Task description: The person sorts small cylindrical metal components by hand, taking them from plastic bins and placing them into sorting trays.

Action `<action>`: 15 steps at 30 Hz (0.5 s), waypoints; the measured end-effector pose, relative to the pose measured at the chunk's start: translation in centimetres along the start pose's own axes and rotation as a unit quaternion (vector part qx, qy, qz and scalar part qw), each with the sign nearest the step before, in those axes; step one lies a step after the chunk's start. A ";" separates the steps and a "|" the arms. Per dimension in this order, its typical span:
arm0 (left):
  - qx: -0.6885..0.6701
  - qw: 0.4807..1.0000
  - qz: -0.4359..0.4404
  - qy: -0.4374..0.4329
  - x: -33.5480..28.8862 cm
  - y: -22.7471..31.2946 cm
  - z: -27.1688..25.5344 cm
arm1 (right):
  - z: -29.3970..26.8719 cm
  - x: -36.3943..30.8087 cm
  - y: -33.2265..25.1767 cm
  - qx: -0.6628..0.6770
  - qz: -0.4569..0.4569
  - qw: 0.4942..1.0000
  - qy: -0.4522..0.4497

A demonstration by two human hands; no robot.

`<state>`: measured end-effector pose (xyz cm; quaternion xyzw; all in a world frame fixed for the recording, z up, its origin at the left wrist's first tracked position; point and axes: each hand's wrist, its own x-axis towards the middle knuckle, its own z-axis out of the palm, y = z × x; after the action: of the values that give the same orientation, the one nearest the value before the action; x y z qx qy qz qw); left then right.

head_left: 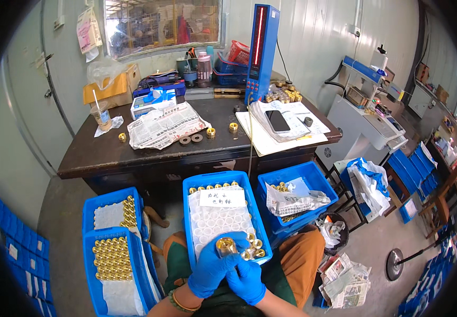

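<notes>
Both hands blue-gloved. Left hand [209, 270] grips a brass fitting [226, 246]; right hand [247, 281] just beside, contact with fitting unclear. Blue crate [187, 211] between knees: white sheet [207, 219] with round outlines, handwritten card [222, 198] on top, more fittings along far edge and near-right corner. To left, 2 blue bins [89, 269] hold brass fittings. Dark desk [96, 153] ahead: newspaper [165, 126], smartphone [277, 121] on papers, blue upright gauge [260, 53], red bar lit.

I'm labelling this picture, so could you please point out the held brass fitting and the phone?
Brass fitting [226, 246], head view: middle of its visible part.
Phone [277, 121], head view: middle of its dark face.
</notes>
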<state>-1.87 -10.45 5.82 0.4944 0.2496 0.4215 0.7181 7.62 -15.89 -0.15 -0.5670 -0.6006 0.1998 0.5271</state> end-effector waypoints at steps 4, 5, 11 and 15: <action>-0.016 0.999 0.018 -0.048 -0.8 -1.4 0.3 | -0.6 1.0 -1.8 -0.011 -0.102 0.991 0.091; -0.005 0.999 0.033 -0.011 -1.0 -1.6 0.5 | -0.7 0.6 -1.5 -0.011 -0.102 0.991 0.090; 0.007 0.997 0.070 0.014 -1.8 -1.4 1.6 | -0.9 -1.1 -0.3 0.009 -0.010 0.999 0.039; 0.072 0.997 0.030 0.014 -1.9 -0.8 2.2 | -1.1 -0.7 -1.0 0.021 0.029 0.999 -0.002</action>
<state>-0.85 -13.28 5.79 0.5466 0.2744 0.4301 0.6640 7.92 -17.18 0.80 -0.5729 -0.5804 0.2284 0.5318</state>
